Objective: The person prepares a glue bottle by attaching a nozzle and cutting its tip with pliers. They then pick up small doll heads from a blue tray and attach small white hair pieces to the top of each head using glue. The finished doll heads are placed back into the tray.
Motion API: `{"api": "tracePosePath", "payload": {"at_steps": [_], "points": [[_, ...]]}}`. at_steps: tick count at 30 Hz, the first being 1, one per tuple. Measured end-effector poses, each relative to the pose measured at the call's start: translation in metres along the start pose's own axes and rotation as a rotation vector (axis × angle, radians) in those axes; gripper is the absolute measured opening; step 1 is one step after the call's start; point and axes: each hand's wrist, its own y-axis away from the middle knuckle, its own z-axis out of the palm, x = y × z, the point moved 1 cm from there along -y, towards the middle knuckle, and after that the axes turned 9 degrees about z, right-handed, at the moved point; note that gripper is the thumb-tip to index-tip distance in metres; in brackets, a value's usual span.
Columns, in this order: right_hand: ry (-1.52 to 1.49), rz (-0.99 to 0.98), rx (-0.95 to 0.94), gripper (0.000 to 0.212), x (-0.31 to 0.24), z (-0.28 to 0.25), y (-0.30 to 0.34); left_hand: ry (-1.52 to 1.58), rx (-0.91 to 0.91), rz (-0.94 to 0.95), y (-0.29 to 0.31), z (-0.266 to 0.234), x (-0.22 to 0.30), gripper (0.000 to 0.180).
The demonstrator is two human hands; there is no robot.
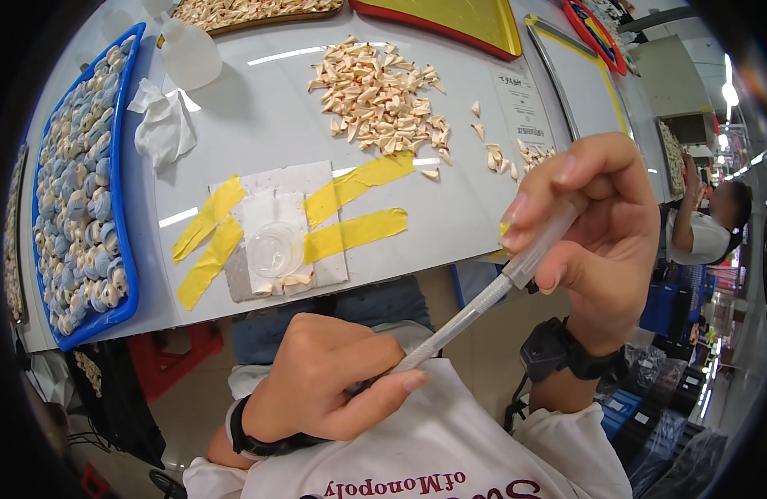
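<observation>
A thin silver pen-like tool with a knurled shaft slants between my two hands, in front of my shirt. My left hand is closed around its lower end. At the upper end, the fingers of my right hand grip a translucent plastic sleeve fitted over the tool; its tip is not clear to see. Beyond my left hand, a small round clear dish sits on a white sheet over a grey board, fixed by yellow tape strips. A few small cream pieces lie beside the dish.
Many cream, red-tipped pieces are heaped on the white table. At left stand a blue tray of blue-and-cream parts, a crumpled tissue and a white bottle. A yellow tray is at the back; another person sits far right.
</observation>
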Motion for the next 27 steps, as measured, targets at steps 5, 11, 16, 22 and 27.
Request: {"api": "tracePosePath", "payload": {"at_steps": [5, 11, 16, 22, 27], "points": [[0.045, -0.01, -0.111, 0.051, 0.001, 0.002, -0.001, -0.032, 0.002, 0.014, -0.001, -0.001, 0.001, 0.024], [-0.044, 0.001, -0.054, 0.045, 0.012, 0.01, 0.001, -0.052, 0.027, 0.029, 0.0, -0.001, -0.002, 0.026], [-0.312, 0.222, 0.02, 0.04, 0.018, 0.028, 0.008, -0.058, 0.03, -0.036, -0.01, -0.001, 0.003, 0.029], [0.025, 0.154, 0.096, 0.037, 0.008, -0.017, -0.023, -0.068, 0.013, -0.248, -0.001, 0.0, 0.004, 0.022], [0.404, 0.183, 0.158, 0.042, 0.017, -0.065, -0.093, -0.128, -0.182, -0.321, 0.003, -0.016, 0.018, 0.015]]}}
